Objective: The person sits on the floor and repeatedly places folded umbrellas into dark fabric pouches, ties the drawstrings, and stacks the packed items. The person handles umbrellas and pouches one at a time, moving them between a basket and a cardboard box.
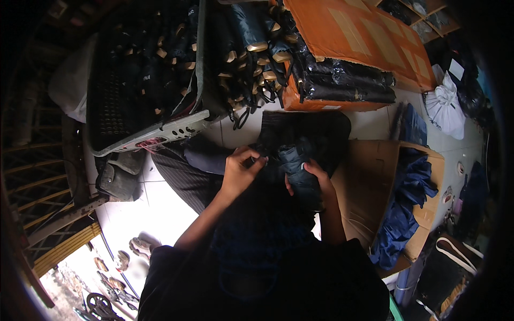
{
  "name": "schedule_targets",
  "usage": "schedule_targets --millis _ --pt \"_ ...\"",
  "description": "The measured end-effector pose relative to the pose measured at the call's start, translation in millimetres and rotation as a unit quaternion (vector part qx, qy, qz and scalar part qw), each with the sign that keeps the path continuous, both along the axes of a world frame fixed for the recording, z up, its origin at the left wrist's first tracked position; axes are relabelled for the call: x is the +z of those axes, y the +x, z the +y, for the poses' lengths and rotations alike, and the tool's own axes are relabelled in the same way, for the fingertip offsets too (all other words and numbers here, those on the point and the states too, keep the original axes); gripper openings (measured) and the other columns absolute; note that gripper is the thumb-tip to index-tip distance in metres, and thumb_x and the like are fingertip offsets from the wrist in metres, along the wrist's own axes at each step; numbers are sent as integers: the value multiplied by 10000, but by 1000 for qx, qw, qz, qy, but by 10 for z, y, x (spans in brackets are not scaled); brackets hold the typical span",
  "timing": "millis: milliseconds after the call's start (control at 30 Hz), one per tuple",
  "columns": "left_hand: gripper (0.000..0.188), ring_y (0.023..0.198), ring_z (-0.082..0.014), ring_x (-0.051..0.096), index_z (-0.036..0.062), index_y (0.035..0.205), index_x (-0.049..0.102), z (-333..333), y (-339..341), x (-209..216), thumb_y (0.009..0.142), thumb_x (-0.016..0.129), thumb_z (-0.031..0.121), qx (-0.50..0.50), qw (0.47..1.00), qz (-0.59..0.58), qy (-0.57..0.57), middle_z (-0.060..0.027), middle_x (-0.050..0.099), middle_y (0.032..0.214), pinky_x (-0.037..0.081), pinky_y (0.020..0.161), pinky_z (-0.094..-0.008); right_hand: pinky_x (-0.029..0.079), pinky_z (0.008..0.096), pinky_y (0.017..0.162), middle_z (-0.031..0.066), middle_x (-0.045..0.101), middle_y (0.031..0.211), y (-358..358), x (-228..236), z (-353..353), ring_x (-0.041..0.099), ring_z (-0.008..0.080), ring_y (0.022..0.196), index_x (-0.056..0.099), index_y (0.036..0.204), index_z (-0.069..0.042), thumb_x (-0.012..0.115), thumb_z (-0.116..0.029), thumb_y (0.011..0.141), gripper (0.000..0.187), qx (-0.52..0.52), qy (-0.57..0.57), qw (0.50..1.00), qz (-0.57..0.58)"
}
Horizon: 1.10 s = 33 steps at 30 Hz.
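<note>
A dark, folded compact umbrella [295, 160] stands over my lap, its fabric gathered in folds. My right hand [317, 175] is wrapped round its side, with the thumb lying on the fabric. To the left of it, my left hand [242, 168] is closed in a pinch, fingertips close to the umbrella's upper end. What those fingers grip, if anything, is too dark and small to make out. The umbrella's lower end is lost in shadow against my dark clothes.
A large crate [160, 140] of dark folded umbrellas stands at the far left. More umbrellas with gold-coloured ends [257, 47] are heaped beside it. An orange carton [321, 105] holds plastic-wrapped dark bundles. At right, an open cardboard box [369, 176] contains blue fabric [399, 230].
</note>
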<state>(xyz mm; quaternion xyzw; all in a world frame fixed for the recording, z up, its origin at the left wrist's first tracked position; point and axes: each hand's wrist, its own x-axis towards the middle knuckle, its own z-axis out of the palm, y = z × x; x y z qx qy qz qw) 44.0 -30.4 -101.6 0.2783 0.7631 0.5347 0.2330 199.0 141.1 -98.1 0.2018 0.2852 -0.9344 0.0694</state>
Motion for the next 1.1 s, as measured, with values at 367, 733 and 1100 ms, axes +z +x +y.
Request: schedule_targets --millis 367,733,1100 --pt "144 737 -217 636 24 852 643 170 160 131 728 708 -8 -9 988 153 -24 -85 657 822 495 676 -319 549 353 604 199 614 852 133 191 -134 653 264 701 435 1217 48 629 -300 808 570 18 67 998 -8" --pt "206 700 -222 635 39 965 671 176 144 28 765 697 -4 -28 997 77 13 -100 637 835 492 618 -294 236 359 1115 155 359 1432 203 96 -7 327 279 1348 293 1432 21 728 -205 771 823 136 411 899 57" --pt "263 672 -162 602 48 1026 681 99 196 111 775 656 -27 -67 998 0 -1 -78 596 796 478 620 -273 255 359 1113 143 373 1428 111 110 -114 340 258 1347 356 1400 0 715 -192 783 739 93 434 896 18"
